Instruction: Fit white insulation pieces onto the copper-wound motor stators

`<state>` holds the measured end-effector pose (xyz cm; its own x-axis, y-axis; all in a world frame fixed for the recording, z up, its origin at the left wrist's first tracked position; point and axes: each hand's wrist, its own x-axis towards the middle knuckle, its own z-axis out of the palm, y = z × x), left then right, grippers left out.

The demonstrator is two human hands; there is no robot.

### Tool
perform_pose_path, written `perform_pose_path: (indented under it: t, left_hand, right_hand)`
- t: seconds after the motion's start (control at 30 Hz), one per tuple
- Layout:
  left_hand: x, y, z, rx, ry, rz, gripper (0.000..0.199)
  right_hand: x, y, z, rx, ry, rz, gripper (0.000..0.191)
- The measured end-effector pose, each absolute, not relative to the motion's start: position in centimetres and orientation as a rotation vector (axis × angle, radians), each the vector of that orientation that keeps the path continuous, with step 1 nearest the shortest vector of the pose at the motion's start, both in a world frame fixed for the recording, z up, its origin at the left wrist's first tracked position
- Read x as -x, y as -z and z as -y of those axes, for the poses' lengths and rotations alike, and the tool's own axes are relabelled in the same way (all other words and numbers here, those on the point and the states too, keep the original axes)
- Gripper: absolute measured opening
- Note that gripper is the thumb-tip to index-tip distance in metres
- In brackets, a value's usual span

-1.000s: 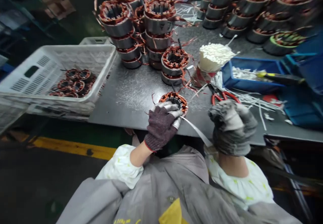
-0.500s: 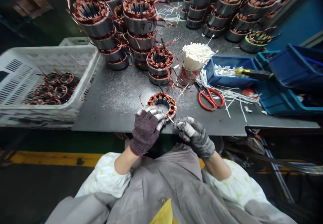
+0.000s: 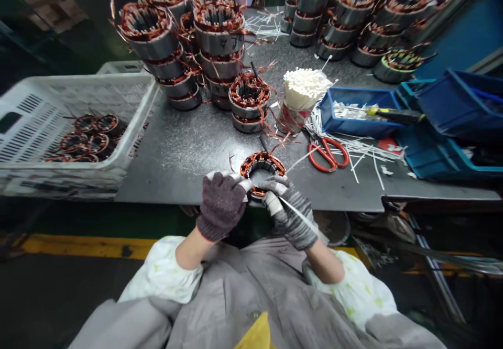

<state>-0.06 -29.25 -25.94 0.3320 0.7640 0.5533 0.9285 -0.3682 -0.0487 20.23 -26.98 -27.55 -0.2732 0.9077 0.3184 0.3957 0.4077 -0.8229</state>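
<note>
Copper-wound metal ring [image 3: 257, 159]: bore up, axis vertical. Purple-gloved left hand [image 3: 222, 200] at its 8 o'clock, can't tell grip; grey-gloved right hand [image 3: 291, 222] pinches flat white strip [image 3: 303, 218] trailing toward 4 o'clock.

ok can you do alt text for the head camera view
A gloved left hand and gloved right hand flank the near edge of a copper-wound ring on a dark tabletop, a white strip crossing the right hand. Around them are stacked wound rings, a bundle of white sticks, red-handled scissors and, at left, a white crate.
</note>
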Motion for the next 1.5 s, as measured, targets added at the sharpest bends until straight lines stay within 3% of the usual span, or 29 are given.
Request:
perform_pose_path:
  t: [0.13,0.37,0.47,0.63,0.77,0.87,1.0,1.13,1.33,1.5]
  left_hand:
    - [0.5,24.8,27.4,2.465,0.562,1.366,0.018]
    - [1.9,24.1,26.8,2.789,0.868,1.146,0.030]
    - [1.7,25.0,27.1,2.734,0.932,1.167,0.029]
    - [-0.5,27.5,28.4,2.394,0.992,1.291,0.031]
    - [-1.5,28.2,28.6,2.280,1.001,1.359,0.030]
    - [-1.5,28.1,28.2,2.286,0.995,1.378,0.030]
    - [-1.5,27.8,27.7,2.279,0.980,1.433,0.027]
    - [-1.8,27.6,27.7,2.314,0.899,1.477,0.032]
    - [-1.6,27.3,27.8,2.341,0.837,1.563,0.025]
    - [-1.7,27.2,27.7,2.348,0.817,1.565,0.021]
  right_hand:
    - [-20.3,27.2,24.2,1.089,-0.858,1.917,0.024]
    - [-22.2,27.0,19.4,0.613,-1.211,2.029,0.021]
    - [-24.1,27.0,17.0,0.604,-1.439,1.863,0.034]
    - [-25.3,25.6,10.1,1.095,-0.935,1.229,0.028]
    - [-23.4,24.5,5.2,1.279,-0.594,1.238,0.024]
    - [-22.7,24.2,4.4,1.217,-0.556,1.229,0.020]
    - [-23.9,23.2,6.7,1.005,-0.788,1.044,0.019]
    - [-25.2,22.5,13.2,0.827,-0.716,1.006,0.017]
    - [-26.2,26.3,27.0,0.594,-0.955,1.793,0.013]
    - [-25.8,29.3,31.0,0.641,-1.062,1.839,0.020]
